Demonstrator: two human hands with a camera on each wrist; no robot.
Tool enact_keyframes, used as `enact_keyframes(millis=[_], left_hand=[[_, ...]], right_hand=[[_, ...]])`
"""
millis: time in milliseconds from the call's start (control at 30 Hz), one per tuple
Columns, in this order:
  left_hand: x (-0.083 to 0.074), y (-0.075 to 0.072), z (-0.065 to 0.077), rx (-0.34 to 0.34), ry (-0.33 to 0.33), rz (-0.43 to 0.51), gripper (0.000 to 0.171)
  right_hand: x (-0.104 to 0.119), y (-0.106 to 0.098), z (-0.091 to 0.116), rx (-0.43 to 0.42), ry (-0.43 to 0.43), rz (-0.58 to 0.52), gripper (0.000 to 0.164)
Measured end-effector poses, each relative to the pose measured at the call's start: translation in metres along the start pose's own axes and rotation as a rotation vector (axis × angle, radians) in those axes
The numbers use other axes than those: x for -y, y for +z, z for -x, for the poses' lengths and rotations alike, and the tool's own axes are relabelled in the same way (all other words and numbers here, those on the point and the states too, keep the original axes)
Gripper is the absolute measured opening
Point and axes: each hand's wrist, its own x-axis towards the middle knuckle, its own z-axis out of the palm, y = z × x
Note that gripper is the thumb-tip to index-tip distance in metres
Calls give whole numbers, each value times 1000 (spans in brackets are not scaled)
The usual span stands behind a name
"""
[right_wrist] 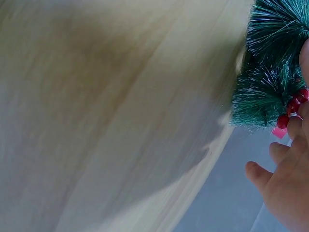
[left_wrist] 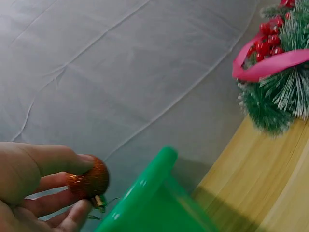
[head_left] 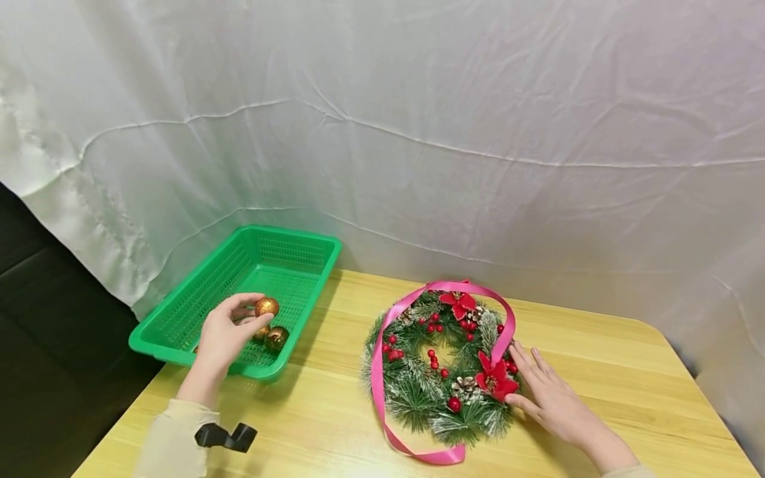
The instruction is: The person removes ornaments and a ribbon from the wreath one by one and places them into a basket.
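A glittery copper-coloured Christmas ball (head_left: 266, 306) is pinched between the thumb and fingers of my left hand (head_left: 222, 332), above the near end of the green basket. Its gold cap and hanging loop show in the left wrist view, where the ball (left_wrist: 91, 178) is close to the basket's rim (left_wrist: 145, 186). On the table lies a Christmas wreath (head_left: 412, 398) with red poinsettias, berries and pinecones. A pink ribbon (head_left: 378, 372) loops over it. My right hand (head_left: 552, 398) rests at the wreath's right edge, fingers extended against the greenery.
The green plastic basket (head_left: 331, 265) stands at the table's left, with several more balls, among them a dark bronze one (head_left: 276, 338), at its near end. Behind the wooden table (head_left: 621, 372) hangs a pale cloth (head_left: 418, 133). A black wrist mount (head_left: 226, 437) sits at my left sleeve.
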Motion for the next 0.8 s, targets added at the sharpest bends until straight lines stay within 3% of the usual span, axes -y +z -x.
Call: enact_keyframes(millis=[333, 600, 800], left_hand=[[8, -19, -4, 177, 96, -147, 41], [11, -28, -4, 317, 88, -163, 38], [12, -32, -2, 343, 73, -148, 34]], right_hand=[[1, -1, 0, 10, 7, 4, 80], [2, -2, 0, 6, 9, 21, 81], [3, -2, 1, 13, 16, 19, 81]])
